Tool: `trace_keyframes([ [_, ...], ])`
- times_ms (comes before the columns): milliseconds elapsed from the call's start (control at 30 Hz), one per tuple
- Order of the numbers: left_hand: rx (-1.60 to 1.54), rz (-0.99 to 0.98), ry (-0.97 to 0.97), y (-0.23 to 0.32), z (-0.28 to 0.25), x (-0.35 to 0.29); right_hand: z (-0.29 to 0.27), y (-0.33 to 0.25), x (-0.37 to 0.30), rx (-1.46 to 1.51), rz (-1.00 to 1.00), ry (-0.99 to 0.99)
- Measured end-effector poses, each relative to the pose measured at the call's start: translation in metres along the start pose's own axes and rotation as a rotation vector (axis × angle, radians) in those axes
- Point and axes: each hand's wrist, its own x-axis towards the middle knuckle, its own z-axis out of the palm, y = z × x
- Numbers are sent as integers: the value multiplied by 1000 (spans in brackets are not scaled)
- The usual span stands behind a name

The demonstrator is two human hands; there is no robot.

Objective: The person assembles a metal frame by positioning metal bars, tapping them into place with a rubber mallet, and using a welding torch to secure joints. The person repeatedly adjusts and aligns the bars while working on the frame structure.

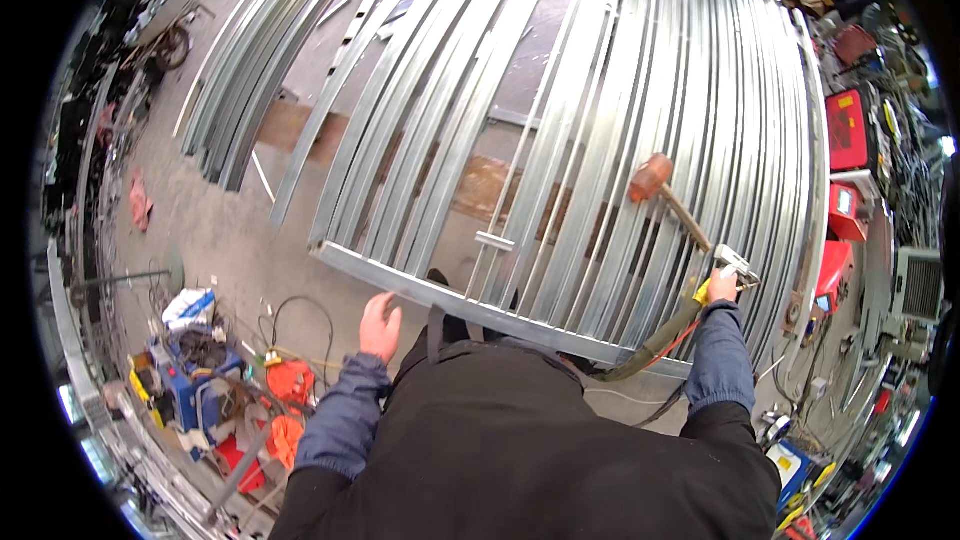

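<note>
Mallet (650, 178) lies on the metal frame (400, 284), its handle ending by the silver tool (735, 261) held tight in the right hand (721, 286). A green hose (662, 340) crosses the near edge. The left hand (379, 328), thumb apart from fingers, is off that edge, toward the left corner.

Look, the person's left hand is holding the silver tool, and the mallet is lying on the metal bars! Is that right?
Not quite: the right hand is holding the silver tool, as the head view shows. The mallet is indeed lying on the metal bars.
</note>
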Motion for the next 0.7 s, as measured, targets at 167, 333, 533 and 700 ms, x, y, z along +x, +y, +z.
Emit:
trace_keyframes([
  [167, 158, 171, 29, 13, 28, 42, -28, -53, -52, -127, -47, 27],
  [333, 309, 126, 2, 7, 59, 81, -23, -136, -154, 40, -624, 137],
  [533, 492, 227, 65, 2, 71, 95, 2, -233, -275, 85, -747, -207],
  [700, 452, 46, -19, -12, 80, 100, 28, -271, -277, 86, -748, -236],
])
